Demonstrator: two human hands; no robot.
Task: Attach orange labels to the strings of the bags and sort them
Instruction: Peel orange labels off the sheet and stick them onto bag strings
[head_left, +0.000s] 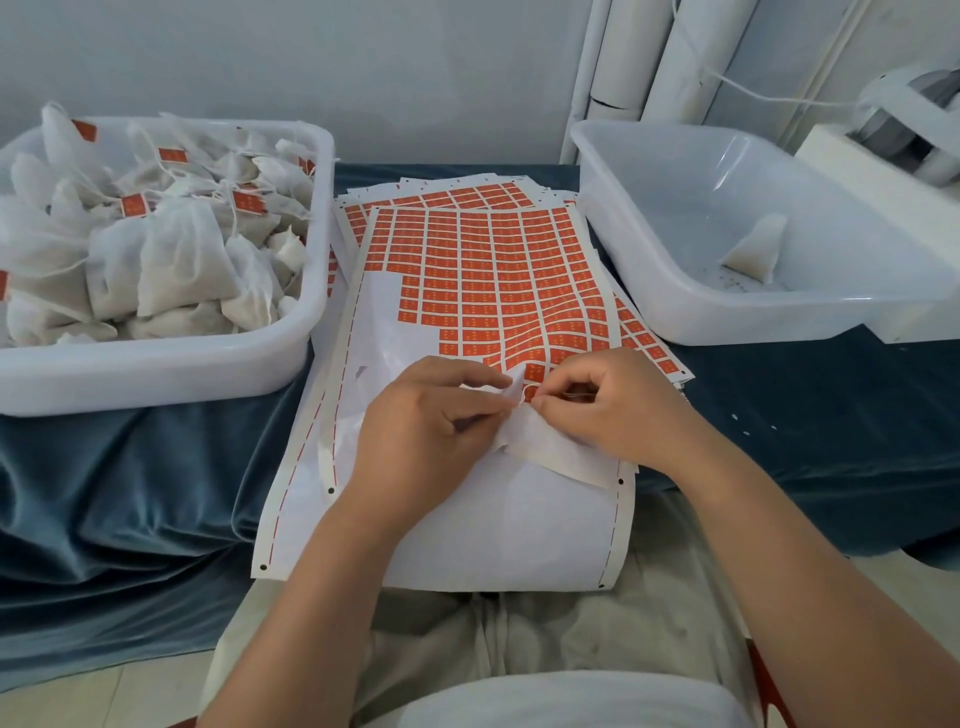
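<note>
One limp, light-looking bag (524, 441) is being pinched by left hand (431, 421) at near edge of label sheet (493, 270); its thin string (523, 392), probably best taken near the bag, is being pinched by right hand (618, 410).

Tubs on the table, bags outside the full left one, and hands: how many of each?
White tubs: 2, left tub and right tub.
Bags outside the left tub: 2, lone bag in the right tub and held bag.
Hands: 2, left hand and right hand.
Total: 6.
</note>
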